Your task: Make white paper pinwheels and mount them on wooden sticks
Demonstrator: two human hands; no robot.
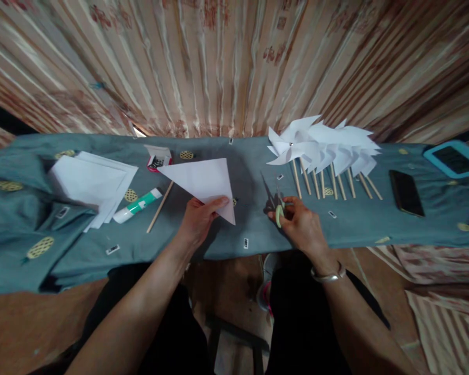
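My left hand (pixel 200 216) pinches a white sheet of paper (pixel 205 179) folded into a triangle, thumb on top near its lower edge. Green-handled scissors (pixel 280 213) are in my right hand (pixel 299 221), their blades pointing away from me and apart from the paper. Left of the folded paper lie a wooden stick (pixel 160 207), a green and white glue tube (pixel 138 205) and a small open box (pixel 158 158) of dark metal bits. Beyond my right hand, several white paper pinwheels (pixel 297 140) on wooden sticks lie overlapping in a row.
A stack of white paper sheets (pixel 89 182) lies at the left of the grey-green cloth (pixel 219 245) covering the table. At the right are a black phone (pixel 406 192) and a blue-framed tablet (pixel 455 159). A patterned curtain (pixel 234 67) hangs behind the table.
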